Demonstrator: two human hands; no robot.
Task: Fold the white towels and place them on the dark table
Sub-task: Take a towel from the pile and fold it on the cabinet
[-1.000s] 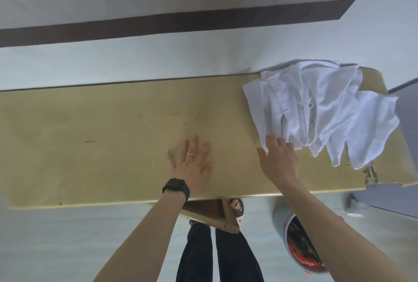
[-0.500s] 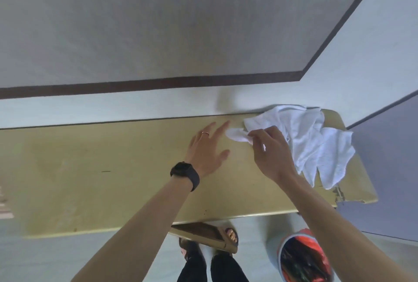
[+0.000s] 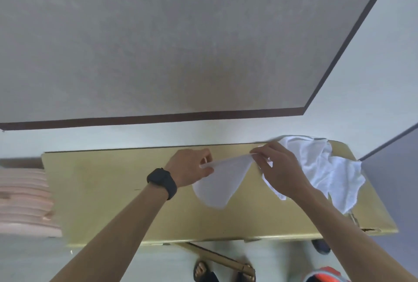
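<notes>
A single white towel (image 3: 220, 182) hangs stretched between my two hands above the yellow-tan table (image 3: 113, 191). My left hand (image 3: 191, 168), with a black watch at the wrist, pinches one top corner. The other top corner is pinched by my right hand (image 3: 278, 168). The towel's lower part droops onto the table. A loose pile of white towels (image 3: 328, 168) lies at the table's right end, just behind and right of my right hand. No dark table shows in this view.
Something pink and ribbed (image 3: 24, 200) lies beside the table's left end. The wall runs along the table's far edge. Below the near edge are my sandalled feet (image 3: 203, 269), a wooden table leg (image 3: 217, 256) and a red and blue container (image 3: 325, 276) on the floor.
My right hand pulled one towel out of the pile toward the middle. My left hand rose from lying flat on the table and took the other corner. The view tilted upward.
</notes>
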